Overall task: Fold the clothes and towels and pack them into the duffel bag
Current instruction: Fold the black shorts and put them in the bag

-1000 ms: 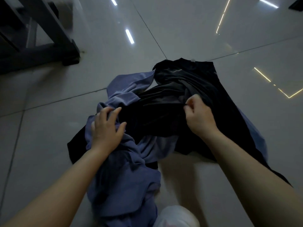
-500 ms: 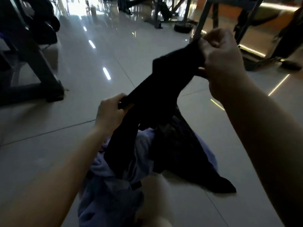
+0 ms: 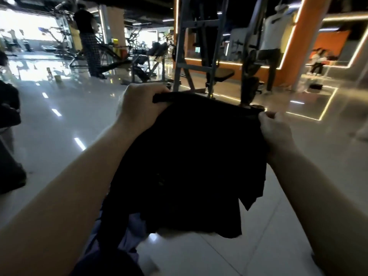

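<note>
cloth nearest the camera: a bluish-purple garment lies bunched low in frame between the forearms, partly covered and cut off by the bottom edge, so its type cannot be told. above it hangs the black garment, raised off the glossy tiled floor and held by its top edge. left hand is clenched on the left end of that edge; right hand pinches the right end, knuckles curled. judgement: the fabric drapes in loose folds with an uneven hem, so it should be light, soft and limp, with no stiffness to keep a crease; best taken at the two upper corners, as now, then laid flat to fold. its shape, seams and front or back are lost in the dark. duffel bag is not in view. beyond, gym machines and a standing person are blurred; a dark mass at the left edge is unidentifiable.
</note>
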Demonstrator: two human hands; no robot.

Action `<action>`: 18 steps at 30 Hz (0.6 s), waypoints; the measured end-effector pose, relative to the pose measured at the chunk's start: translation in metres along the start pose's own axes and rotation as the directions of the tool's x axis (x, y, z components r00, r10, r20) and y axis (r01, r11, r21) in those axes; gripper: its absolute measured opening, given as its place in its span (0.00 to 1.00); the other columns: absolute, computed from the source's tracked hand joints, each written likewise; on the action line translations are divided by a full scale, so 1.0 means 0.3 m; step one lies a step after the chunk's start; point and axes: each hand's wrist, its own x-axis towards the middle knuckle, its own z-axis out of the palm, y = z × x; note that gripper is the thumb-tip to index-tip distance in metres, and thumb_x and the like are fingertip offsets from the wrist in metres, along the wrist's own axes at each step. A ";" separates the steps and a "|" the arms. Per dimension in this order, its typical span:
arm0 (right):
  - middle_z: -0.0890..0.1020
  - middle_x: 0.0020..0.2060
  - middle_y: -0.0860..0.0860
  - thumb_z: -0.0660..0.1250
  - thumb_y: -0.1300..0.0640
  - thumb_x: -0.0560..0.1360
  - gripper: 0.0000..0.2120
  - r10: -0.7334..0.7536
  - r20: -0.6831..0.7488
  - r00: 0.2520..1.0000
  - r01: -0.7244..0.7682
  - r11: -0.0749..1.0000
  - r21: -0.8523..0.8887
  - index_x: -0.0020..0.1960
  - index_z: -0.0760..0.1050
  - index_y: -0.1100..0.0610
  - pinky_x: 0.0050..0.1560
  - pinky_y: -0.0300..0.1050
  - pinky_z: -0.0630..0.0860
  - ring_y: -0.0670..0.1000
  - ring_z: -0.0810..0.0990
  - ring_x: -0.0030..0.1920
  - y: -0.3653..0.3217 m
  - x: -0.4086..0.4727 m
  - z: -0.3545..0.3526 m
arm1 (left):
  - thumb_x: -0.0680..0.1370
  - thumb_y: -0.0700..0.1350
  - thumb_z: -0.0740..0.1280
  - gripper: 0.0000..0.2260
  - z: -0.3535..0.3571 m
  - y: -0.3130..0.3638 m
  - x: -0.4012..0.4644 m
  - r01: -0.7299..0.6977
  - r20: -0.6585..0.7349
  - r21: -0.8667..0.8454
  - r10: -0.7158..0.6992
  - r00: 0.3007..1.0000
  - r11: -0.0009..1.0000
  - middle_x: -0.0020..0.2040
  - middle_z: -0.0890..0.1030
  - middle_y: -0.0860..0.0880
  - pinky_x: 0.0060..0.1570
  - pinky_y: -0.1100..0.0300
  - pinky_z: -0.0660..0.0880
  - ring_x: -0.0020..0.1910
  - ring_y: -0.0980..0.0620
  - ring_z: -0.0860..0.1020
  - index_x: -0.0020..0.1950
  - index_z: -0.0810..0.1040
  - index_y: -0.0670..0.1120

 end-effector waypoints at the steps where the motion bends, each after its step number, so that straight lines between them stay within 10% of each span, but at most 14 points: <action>1: 0.77 0.50 0.56 0.60 0.56 0.80 0.08 0.034 0.014 0.999 -0.034 0.999 -0.026 0.58 0.71 0.57 0.47 0.46 0.73 0.54 0.77 0.51 0.014 -0.005 -0.061 | 0.66 0.63 0.63 0.22 0.024 0.056 0.004 -0.012 0.032 -0.058 0.014 0.999 0.998 0.41 0.83 0.52 0.48 0.55 0.75 0.45 0.50 0.81 0.50 0.84 0.52; 7: 0.78 0.52 0.58 0.61 0.56 0.79 0.06 0.123 -0.073 0.990 -0.137 0.960 -0.242 0.52 0.72 0.58 0.62 0.56 0.74 0.58 0.77 0.56 0.173 -0.016 -0.348 | 0.72 0.53 0.71 0.08 0.267 0.198 -0.101 -0.014 0.284 -0.110 0.045 0.958 0.994 0.36 0.81 0.52 0.45 0.58 0.72 0.41 0.51 0.81 0.46 0.84 0.50; 14: 0.79 0.44 0.52 0.67 0.57 0.76 0.04 0.204 -0.097 0.974 -0.218 0.962 -0.163 0.43 0.74 0.52 0.45 0.46 0.75 0.50 0.76 0.44 0.204 -0.013 -0.511 | 0.72 0.44 0.73 0.03 0.482 0.316 -0.162 0.100 0.397 -0.220 -0.004 0.918 0.970 0.36 0.79 0.53 0.41 0.74 0.67 0.40 0.54 0.77 0.45 0.84 0.47; 18: 0.79 0.44 0.46 0.68 0.54 0.76 0.02 0.188 0.120 0.975 -0.155 0.958 -0.242 0.47 0.77 0.52 0.44 0.40 0.69 0.48 0.75 0.50 0.158 -0.014 -0.467 | 0.71 0.46 0.74 0.04 0.599 0.377 -0.198 0.105 0.506 -0.233 0.029 0.862 0.967 0.38 0.81 0.51 0.44 0.60 0.72 0.41 0.51 0.78 0.44 0.84 0.49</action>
